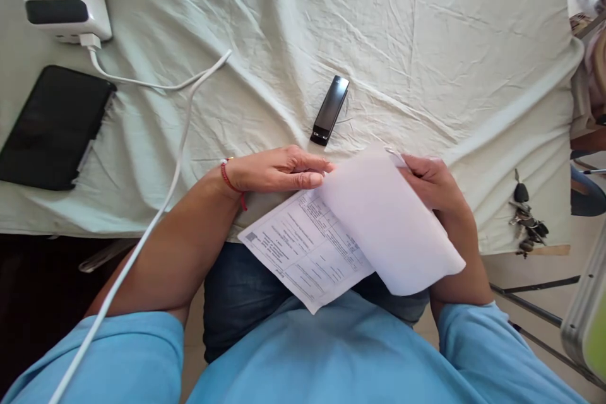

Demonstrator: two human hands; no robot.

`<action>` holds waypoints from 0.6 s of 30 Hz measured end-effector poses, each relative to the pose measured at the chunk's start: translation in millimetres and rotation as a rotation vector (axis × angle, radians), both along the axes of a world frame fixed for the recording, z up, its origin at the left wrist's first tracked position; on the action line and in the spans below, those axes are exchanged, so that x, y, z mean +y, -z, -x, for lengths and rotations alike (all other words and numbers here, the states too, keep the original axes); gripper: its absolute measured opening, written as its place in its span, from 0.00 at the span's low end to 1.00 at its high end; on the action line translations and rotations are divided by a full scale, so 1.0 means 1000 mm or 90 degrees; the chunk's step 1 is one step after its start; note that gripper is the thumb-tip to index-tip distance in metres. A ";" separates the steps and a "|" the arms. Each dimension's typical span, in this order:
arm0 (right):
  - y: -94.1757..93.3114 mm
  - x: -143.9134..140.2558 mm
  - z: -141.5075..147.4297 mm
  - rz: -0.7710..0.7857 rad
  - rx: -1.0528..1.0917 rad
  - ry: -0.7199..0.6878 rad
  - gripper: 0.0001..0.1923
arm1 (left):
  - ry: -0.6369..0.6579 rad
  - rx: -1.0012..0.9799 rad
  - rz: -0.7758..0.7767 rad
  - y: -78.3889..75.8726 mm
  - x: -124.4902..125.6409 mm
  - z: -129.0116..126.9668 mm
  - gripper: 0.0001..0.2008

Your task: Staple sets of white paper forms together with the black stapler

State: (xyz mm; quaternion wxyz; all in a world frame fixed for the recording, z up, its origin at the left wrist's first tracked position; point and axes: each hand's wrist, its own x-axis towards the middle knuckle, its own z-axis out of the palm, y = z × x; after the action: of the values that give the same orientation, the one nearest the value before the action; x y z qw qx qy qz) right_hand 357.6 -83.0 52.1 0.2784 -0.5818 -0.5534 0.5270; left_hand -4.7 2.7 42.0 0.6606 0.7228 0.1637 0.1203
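Both hands grasp the printed paper sheet (331, 233), left hand (279, 170) pinching its fold, right hand (433, 186) curling it over, a black stapler (330, 110) just beyond.

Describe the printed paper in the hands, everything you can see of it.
The paper is a white printed form with small boxed text, too fine to read. Its right part is folded up and over, showing a blank back. It lies tilted at the cloth-covered table's near edge, overhanging the lap. The left hand presses the fold; the right hand holds the lifted edge.
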 end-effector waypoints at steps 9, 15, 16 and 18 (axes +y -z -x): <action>-0.003 0.015 -0.009 0.010 0.064 0.086 0.30 | 0.006 0.032 0.013 0.011 0.003 0.003 0.35; 0.004 0.017 -0.027 -0.020 0.091 0.153 0.25 | -0.136 0.050 -0.056 0.013 -0.003 -0.003 0.25; 0.006 0.017 -0.031 -0.026 0.091 0.162 0.24 | -0.142 0.049 -0.082 0.014 -0.003 -0.003 0.19; 0.010 0.019 -0.037 -0.034 0.091 0.177 0.23 | -0.159 0.036 -0.120 0.016 -0.002 -0.004 0.09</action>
State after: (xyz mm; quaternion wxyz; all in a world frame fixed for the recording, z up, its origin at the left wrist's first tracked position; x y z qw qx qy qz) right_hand 394.8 -64.2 42.1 0.4026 -0.6063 -0.4603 0.5084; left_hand -1.1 0.9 26.4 0.5649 0.7587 0.2588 0.1957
